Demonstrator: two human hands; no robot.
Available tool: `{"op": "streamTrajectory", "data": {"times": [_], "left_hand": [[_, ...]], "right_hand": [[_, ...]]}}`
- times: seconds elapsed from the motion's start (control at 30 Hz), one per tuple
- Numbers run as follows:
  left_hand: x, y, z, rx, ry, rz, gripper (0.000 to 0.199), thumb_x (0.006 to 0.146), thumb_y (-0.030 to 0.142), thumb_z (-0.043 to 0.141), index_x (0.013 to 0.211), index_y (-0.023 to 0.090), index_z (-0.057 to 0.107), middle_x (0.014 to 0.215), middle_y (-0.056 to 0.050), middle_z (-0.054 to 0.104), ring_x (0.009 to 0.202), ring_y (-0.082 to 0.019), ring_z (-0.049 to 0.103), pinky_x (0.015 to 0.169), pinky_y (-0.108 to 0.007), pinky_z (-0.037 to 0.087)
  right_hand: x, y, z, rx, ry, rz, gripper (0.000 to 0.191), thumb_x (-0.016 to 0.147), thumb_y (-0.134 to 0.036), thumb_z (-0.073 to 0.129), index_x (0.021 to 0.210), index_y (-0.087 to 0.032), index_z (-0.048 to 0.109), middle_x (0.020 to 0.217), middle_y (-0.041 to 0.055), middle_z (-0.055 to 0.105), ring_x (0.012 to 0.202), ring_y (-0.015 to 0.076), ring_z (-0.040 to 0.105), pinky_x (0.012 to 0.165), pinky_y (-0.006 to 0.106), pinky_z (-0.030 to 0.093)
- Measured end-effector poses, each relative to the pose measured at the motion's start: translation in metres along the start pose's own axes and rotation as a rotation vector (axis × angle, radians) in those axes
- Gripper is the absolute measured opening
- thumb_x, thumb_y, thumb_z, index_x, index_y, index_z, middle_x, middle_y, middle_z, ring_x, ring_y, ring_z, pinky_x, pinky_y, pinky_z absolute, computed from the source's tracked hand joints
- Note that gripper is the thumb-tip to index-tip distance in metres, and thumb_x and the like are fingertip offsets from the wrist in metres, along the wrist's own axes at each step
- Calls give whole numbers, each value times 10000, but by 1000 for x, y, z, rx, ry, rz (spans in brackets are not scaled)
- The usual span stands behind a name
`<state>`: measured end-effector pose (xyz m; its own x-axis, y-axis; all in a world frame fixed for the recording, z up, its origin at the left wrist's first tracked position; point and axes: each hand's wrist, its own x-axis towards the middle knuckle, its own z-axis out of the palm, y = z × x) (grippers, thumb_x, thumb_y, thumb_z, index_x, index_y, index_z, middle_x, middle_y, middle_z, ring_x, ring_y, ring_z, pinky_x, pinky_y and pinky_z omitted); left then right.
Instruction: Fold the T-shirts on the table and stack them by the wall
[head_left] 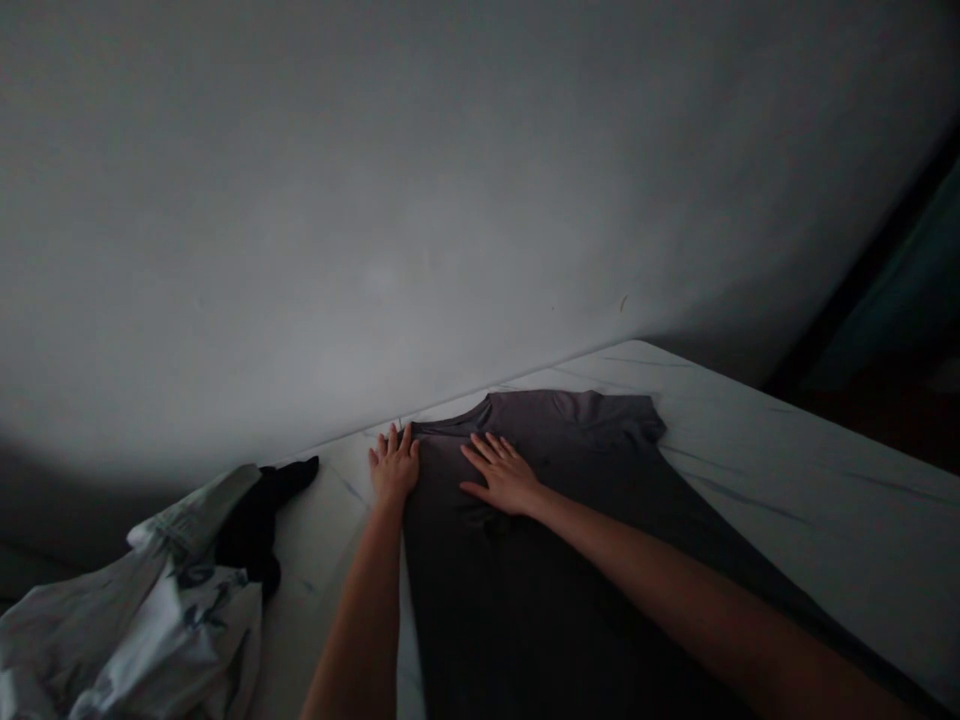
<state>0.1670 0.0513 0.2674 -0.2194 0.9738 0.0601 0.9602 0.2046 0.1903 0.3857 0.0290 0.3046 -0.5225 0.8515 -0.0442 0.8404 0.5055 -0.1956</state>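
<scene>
On the left, pale garments (135, 630) and a black cloth (251, 525) are heaped on the worktop (750, 450). Next, the left hand (394, 465) is laid open, gripping nothing, at the edge of a dark T-shirt (487, 610) beside its collar. The right hand (501, 475) is placed flat below the collar, fingers spread, nothing grasped. Farther right, a short sleeve (634, 415) is laid out.

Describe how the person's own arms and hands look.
The left hand and right hand are ungloved, with no ring visible. The left forearm and right forearm show no sleeve, watch or bracelet. Dim light leaves fine markings unclear.
</scene>
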Motion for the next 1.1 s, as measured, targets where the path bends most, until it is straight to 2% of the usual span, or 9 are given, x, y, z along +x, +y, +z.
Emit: {"op": "streamTrajectory", "data": {"times": [0.13,0.23,0.3,0.4,0.47,0.53,0.63,0.77,1.1], "left_hand": [[-4,4,-13,88,135,16,533,977,365,313,1455,152,411,1545,-160,364,1419,-343,325,1164,-541,246],[-29,18,-37,156,219,103,432,945,194,328,1299,112,563,1380,-171,548,1292,-301,471,1125,-459,315],[-62,33,-55,129,192,124,375,913,165,377,1209,135,606,1217,-151,631,1149,-280,554,1024,-434,408],[-129,64,-72,19,119,91,308,895,327,483,1107,147,617,1060,-137,641,1009,-289,585,856,-423,476],[-169,86,-76,-55,75,111,338,875,420,519,1076,164,610,1045,-121,628,992,-289,578,816,-412,478],[-194,105,-76,-95,49,114,337,858,400,543,1101,173,596,1076,-115,615,1009,-288,569,812,-404,474],[-199,119,-71,-75,17,41,331,852,228,507,1172,180,576,1146,-131,593,1044,-288,565,804,-387,474],[-184,116,-71,-70,-12,-75,388,856,84,396,1179,205,573,1197,-131,571,1045,-256,581,708,-302,468],[-189,107,-83,-137,-4,-79,219,882,138,423,974,211,608,1069,-61,608,952,-187,616,625,-262,430]], "right_hand": [[-16,16,-7,-24,-23,16,719,949,-633,333,1520,-197,314,1594,108,206,1477,291,163,1202,494,142],[-16,14,-12,-17,-56,33,698,955,-596,356,1516,-183,323,1590,123,199,1474,305,158,1194,523,147],[-19,11,-16,-16,-39,30,659,954,-529,417,1482,-135,392,1572,161,240,1468,318,179,1187,536,167],[-29,6,-21,27,46,-55,528,946,-377,479,1390,-92,517,1517,186,373,1439,296,289,1179,485,242],[-35,3,-23,92,65,-122,445,944,-301,472,1331,-109,577,1463,165,470,1388,257,396,1157,426,310],[-39,1,-24,145,57,-139,397,944,-236,447,1288,-127,613,1413,143,535,1329,221,479,1132,384,355],[-36,1,-25,160,50,-110,392,946,-165,406,1273,-134,622,1373,136,575,1286,203,526,1117,372,375],[-31,8,-27,141,17,-102,378,953,-169,422,1272,-129,622,1364,158,574,1289,229,524,1101,380,390],[-23,23,-27,71,-49,-84,391,981,-242,413,1310,-118,584,1452,164,482,1362,234,435,1124,366,346]]}}
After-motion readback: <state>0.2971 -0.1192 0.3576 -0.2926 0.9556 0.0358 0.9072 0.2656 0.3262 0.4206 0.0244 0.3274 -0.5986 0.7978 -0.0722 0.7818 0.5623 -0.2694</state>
